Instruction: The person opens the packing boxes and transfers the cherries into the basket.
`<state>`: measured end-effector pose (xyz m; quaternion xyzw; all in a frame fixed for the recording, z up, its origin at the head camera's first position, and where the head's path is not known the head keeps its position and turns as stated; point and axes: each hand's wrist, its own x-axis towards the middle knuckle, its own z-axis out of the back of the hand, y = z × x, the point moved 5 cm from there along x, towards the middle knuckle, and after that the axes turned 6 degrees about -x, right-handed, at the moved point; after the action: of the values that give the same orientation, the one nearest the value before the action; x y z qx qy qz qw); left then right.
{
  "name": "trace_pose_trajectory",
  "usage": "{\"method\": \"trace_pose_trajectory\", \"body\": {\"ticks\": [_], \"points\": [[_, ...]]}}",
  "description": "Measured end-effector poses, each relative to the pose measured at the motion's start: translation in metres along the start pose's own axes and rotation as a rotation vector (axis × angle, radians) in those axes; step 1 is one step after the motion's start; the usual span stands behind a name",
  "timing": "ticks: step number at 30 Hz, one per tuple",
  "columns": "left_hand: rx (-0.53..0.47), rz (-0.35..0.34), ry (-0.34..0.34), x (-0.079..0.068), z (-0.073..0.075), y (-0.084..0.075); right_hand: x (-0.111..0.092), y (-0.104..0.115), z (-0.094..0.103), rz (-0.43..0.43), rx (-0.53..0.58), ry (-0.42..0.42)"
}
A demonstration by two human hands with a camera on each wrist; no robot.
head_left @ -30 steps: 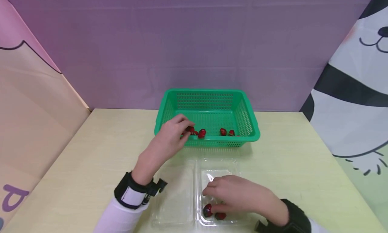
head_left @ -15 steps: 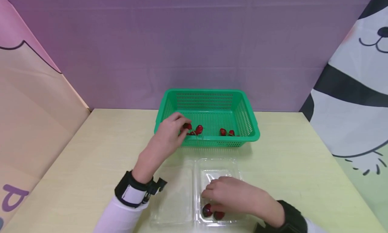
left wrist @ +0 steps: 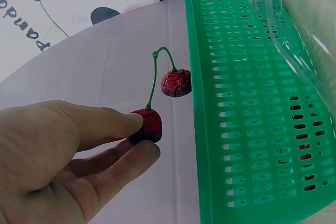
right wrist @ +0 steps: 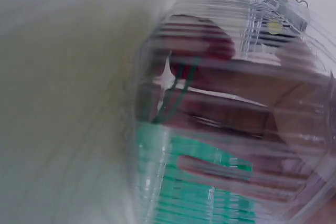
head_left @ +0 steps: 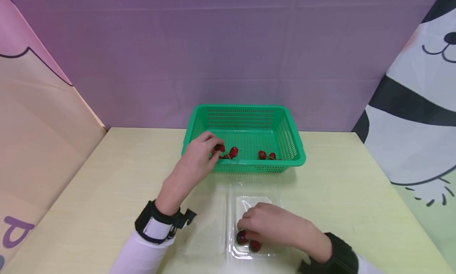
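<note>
My left hand [head_left: 199,157] is over the left front corner of the green basket [head_left: 249,163]. In the left wrist view, thumb and fingers pinch a dark red cherry [left wrist: 149,124]. Its green stem arches across to a second cherry [left wrist: 176,83] at the basket's rim. My right hand [head_left: 276,224] reaches into the right half of a clear plastic clamshell box [head_left: 246,258], fingers curled, thumb at a cherry [head_left: 242,237]. Another cherry [head_left: 255,246] shows just below the thumb. Through the clear plastic, the right wrist view shows a blurred cherry [right wrist: 218,43] near the fingers, with green stems.
More cherries [head_left: 262,155] lie in the front right of the basket. The box's flat clear lid [head_left: 204,238] spreads to the left on the pale wooden table [head_left: 117,179]. A purple backdrop [head_left: 228,60] rises behind the table, with printed cloth panels at both sides.
My left hand has moved slightly back and left, raising the cherries it pinches. The clear box and its cherries have shifted a little away from me, along with my right hand.
</note>
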<state>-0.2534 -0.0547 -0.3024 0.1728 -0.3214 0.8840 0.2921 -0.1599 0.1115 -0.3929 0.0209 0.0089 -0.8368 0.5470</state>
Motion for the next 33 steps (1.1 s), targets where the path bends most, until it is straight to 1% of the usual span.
{"method": "trace_pose_trajectory", "body": {"ticks": [4,8,16,24,33], "points": [[-0.007,0.021,0.006,0.000,0.000,0.001,0.000,-0.002,0.001,0.015,0.001,-0.025],[-0.012,0.056,0.008,0.001,0.000,0.002,-0.001,-0.002,0.001,-0.003,0.012,-0.017],[-0.022,0.119,0.001,0.002,0.001,0.006,-0.001,0.000,0.002,-0.031,-0.013,-0.011],[-0.004,0.174,0.026,0.002,-0.002,0.014,0.003,0.000,0.001,-0.037,0.064,0.016],[0.003,0.211,0.047,0.002,-0.004,0.018,0.001,0.000,0.002,-0.074,0.077,0.047]]}}
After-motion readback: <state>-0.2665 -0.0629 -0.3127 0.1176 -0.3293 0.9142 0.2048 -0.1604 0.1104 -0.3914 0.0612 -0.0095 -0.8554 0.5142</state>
